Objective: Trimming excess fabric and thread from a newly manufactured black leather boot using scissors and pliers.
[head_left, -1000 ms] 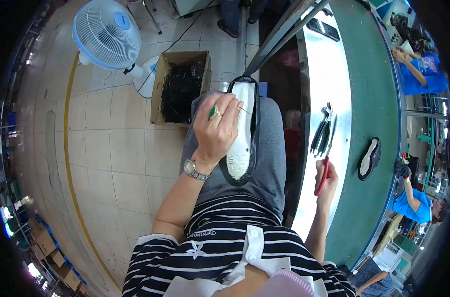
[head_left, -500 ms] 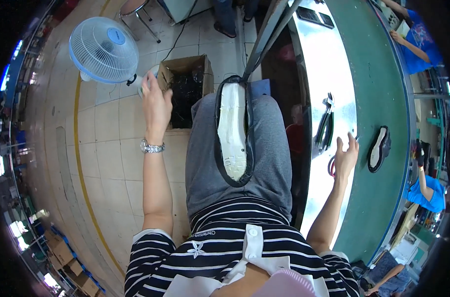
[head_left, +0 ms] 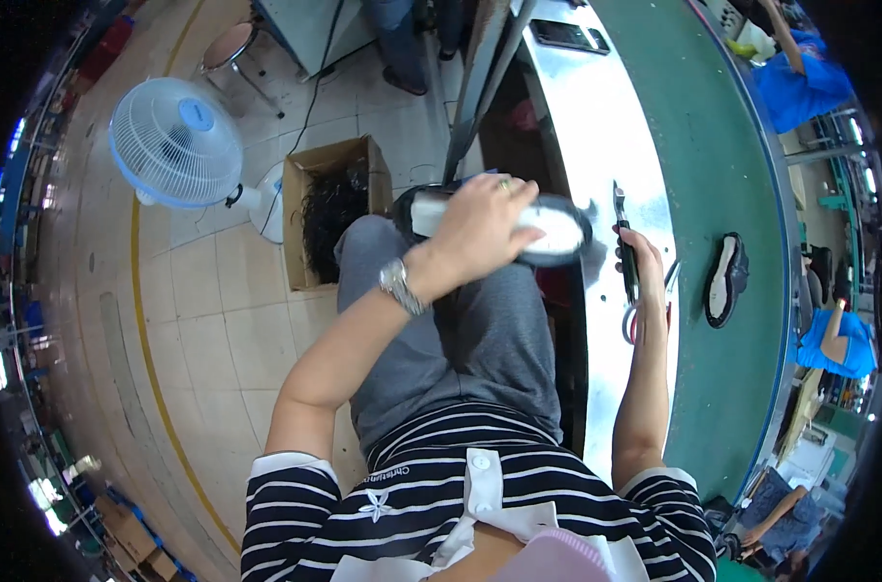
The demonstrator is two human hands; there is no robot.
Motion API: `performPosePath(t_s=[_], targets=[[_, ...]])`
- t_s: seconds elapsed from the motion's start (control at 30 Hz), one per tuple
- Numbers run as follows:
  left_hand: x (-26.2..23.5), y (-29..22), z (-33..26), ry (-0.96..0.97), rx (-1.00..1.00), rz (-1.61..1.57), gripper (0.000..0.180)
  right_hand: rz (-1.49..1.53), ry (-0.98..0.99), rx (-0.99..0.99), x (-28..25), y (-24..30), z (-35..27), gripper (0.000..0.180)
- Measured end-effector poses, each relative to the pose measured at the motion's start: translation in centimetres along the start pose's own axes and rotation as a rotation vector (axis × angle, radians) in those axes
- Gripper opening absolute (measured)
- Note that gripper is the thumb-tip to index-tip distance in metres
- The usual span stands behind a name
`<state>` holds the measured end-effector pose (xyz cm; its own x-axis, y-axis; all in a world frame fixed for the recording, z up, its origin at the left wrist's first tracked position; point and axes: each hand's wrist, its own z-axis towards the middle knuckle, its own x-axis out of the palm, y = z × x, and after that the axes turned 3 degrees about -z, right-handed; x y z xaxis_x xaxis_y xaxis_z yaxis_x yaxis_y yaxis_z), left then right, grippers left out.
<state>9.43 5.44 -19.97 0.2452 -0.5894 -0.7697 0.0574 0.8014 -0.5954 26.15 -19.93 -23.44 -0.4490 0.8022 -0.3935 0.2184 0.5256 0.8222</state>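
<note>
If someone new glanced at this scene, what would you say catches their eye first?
Probably the left hand gripping a black shoe with a white inside, held across the lap. Next, the right hand on the shiny metal bench, holding a pair of pliers. Then the white fan on the floor at upper left.

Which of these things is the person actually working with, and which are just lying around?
In use:
- left hand resting on the black-and-white shoe sole on the lap
- right hand on the hand tool at the steel bench

Lying about:
- another sole on the green belt
- cardboard box of dark scraps
- floor fan
- phone
</note>
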Motion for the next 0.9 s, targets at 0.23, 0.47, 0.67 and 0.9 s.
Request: performPosePath(t_s=[0.23,0.47,0.67,0.9], targets=[[-3.0,5.6,5.6,-0.039,-0.029,-0.234,0.035,0.186,0.313,-0.034,-0.4,8.5,-6.8,0.053],[-2.2,4.3,5.6,-0.246,-0.271,0.056,0.035,-0.106,0.656,-0.069,2.5,11.8,-6.0,0.069],[-1.6,-0.6,0.5,-0.015,-0.149,0.037,0.074,-0.606,0.891,-0.123,3.4,16.4,-3.6,0.062],[0.9,-2.5,-1.1,-0.272,-0.130,0.143,0.077,-0.659,0.622,-0.356,4.6,10.6,-6.8,0.060]])
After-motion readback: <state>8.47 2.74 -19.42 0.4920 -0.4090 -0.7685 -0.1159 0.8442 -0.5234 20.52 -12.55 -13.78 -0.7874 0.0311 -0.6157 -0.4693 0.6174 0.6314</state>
